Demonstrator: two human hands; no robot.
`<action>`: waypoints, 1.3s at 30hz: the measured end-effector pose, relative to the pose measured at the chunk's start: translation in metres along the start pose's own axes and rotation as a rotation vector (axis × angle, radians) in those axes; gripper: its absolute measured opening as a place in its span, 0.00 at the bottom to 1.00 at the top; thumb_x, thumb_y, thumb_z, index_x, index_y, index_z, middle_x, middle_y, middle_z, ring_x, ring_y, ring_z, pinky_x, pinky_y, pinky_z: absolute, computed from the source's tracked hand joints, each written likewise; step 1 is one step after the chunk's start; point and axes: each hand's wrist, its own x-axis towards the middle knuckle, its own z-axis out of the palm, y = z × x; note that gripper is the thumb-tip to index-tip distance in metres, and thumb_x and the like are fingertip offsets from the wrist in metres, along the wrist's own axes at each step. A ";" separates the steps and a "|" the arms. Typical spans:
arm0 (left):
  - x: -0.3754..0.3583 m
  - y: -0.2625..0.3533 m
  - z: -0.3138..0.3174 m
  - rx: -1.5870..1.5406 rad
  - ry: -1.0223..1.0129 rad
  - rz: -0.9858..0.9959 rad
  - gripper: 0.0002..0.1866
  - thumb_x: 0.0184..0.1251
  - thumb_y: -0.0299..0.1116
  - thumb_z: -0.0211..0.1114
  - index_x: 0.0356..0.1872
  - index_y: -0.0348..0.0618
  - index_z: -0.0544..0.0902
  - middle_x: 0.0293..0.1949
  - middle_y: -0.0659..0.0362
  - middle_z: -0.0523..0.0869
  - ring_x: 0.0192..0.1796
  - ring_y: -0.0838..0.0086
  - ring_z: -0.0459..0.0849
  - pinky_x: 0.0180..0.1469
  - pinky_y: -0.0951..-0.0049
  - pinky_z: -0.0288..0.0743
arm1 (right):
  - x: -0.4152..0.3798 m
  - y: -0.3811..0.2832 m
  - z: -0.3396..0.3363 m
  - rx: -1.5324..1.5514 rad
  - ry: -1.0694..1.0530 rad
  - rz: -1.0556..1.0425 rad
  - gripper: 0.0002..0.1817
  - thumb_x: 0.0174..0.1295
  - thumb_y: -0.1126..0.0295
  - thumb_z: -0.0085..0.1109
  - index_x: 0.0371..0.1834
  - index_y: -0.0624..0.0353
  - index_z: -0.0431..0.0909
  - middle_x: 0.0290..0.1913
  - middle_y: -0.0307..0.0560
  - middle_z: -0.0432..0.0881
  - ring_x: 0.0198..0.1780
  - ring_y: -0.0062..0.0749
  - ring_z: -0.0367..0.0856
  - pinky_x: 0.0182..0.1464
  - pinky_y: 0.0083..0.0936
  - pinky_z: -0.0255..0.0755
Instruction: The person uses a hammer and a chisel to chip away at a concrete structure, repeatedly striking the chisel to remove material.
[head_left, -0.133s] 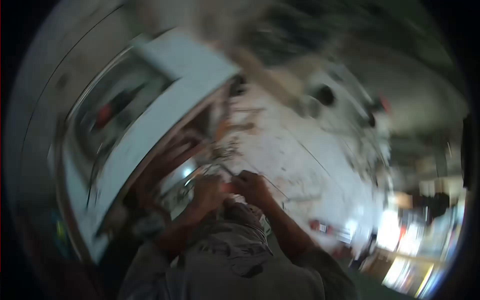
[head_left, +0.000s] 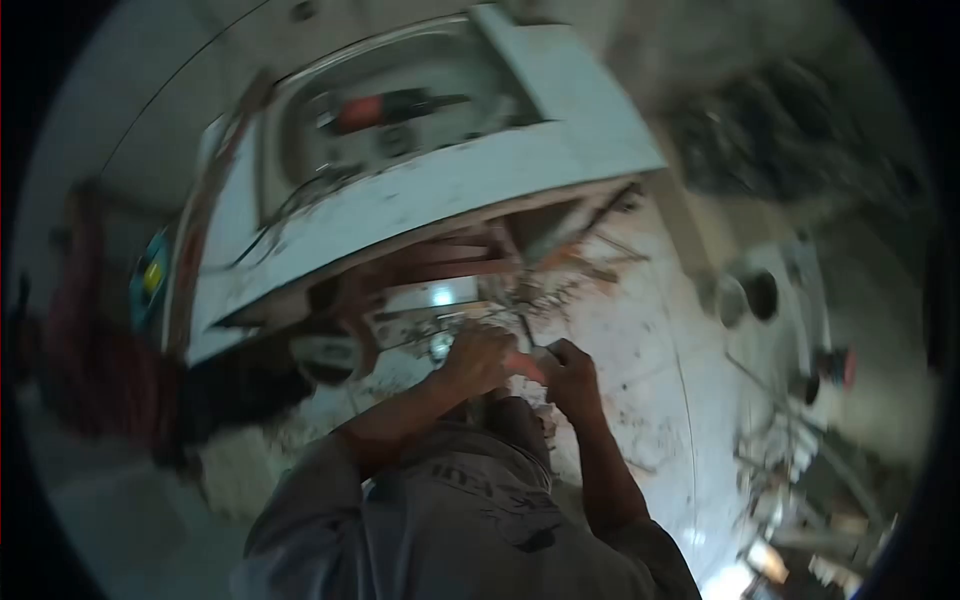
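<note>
Near the middle of the view, my left hand [head_left: 480, 357] is closed round one end of a red-orange object [head_left: 526, 368]. Its other end meets my right hand [head_left: 573, 382], whose fingers are curled closed; what they grip is largely hidden. A thin dark rod [head_left: 527, 326] slants up from beside the right hand. Both hands are close together in front of my body, over a debris-strewn pale floor [head_left: 650, 400]. Just beyond them lie twig-like scraps [head_left: 545, 292] and a bright reflective patch [head_left: 442, 295].
A white counter [head_left: 400, 190] with a sink [head_left: 290, 150] stands ahead; a red and black power tool [head_left: 380, 110] lies in the sink. Dark sheeting [head_left: 790, 140] is at upper right, a round container [head_left: 731, 300] below it, and scrap pieces [head_left: 790, 450] at lower right.
The head view has turned, so the counter and sink now sit further right and more level. Both hands appear further right, still close together at the red-orange object. The picture is less blurred.
</note>
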 end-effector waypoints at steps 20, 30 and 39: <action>0.047 -0.101 0.018 0.304 0.996 0.540 0.12 0.34 0.40 0.69 0.19 0.49 0.76 0.17 0.64 0.70 0.21 0.69 0.73 0.25 0.71 0.63 | 0.081 0.043 0.046 -0.004 -0.114 -1.324 0.27 0.51 0.60 0.67 0.49 0.66 0.72 0.49 0.61 0.76 0.49 0.49 0.77 0.50 0.36 0.73; -0.016 -0.173 0.050 0.167 1.580 0.368 0.04 0.50 0.26 0.69 0.26 0.41 0.82 0.19 0.63 0.79 0.23 0.77 0.77 0.24 0.73 0.71 | 0.250 0.242 0.081 -0.077 0.224 -1.039 0.21 0.56 0.66 0.62 0.51 0.62 0.72 0.56 0.53 0.73 0.53 0.39 0.73 0.54 0.33 0.69; -0.076 -0.176 0.052 -0.848 1.472 0.983 0.22 0.73 0.45 0.50 0.18 0.46 0.73 0.09 0.71 0.57 0.11 0.84 0.55 0.19 0.79 0.53 | 0.425 0.848 0.104 -0.855 0.535 -0.272 0.28 0.58 0.49 0.55 0.49 0.65 0.76 0.53 0.61 0.76 0.51 0.54 0.76 0.50 0.44 0.72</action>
